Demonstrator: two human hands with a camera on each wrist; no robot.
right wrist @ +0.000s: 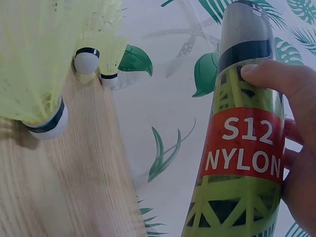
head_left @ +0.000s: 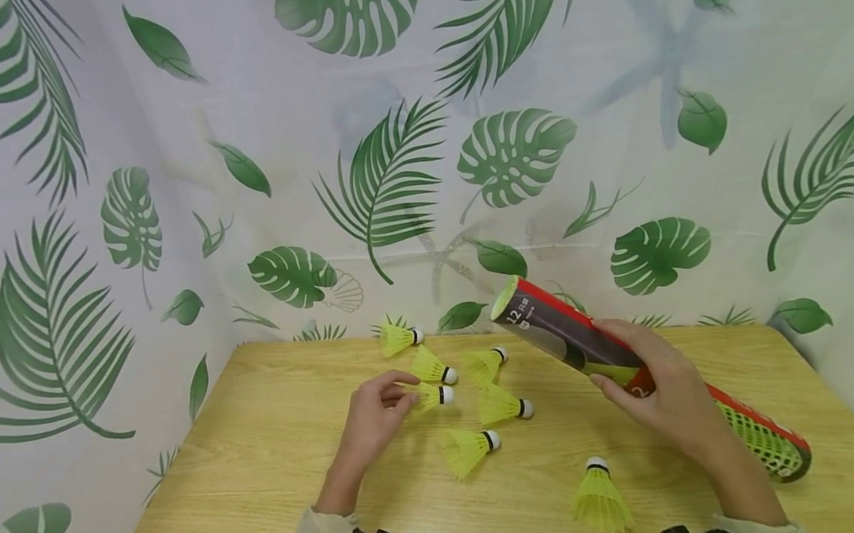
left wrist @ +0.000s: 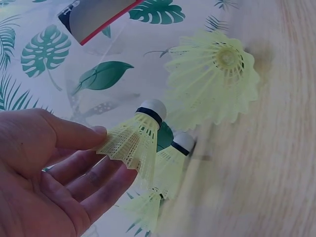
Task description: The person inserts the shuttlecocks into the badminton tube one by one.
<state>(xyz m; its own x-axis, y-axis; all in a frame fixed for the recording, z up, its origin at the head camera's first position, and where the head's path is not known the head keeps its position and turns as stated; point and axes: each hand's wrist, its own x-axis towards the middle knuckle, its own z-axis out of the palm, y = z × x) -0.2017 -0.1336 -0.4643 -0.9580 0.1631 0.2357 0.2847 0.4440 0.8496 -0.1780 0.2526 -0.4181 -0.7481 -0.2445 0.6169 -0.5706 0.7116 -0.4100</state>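
My left hand (head_left: 376,416) pinches a yellow shuttlecock (left wrist: 134,140) by the edge of its skirt, between thumb and fingers. Its white cork with a black band points away from the hand, toward the right in the head view. My right hand (head_left: 672,403) grips a shuttlecock tube (head_left: 554,328) around its middle. The tube is tilted, its upper end toward the upper left. In the right wrist view its red band (right wrist: 242,143) reads "S12 NYLON". Through the clear wall at the lower end, yellow shuttlecocks (head_left: 756,435) show stacked inside.
Several loose yellow shuttlecocks lie on the wooden table (head_left: 264,464), among them one at the back (head_left: 399,339), one in the middle (head_left: 471,451) and one nearer the front right (head_left: 602,501). A leaf-patterned cloth (head_left: 412,243) hangs behind the table and along its sides.
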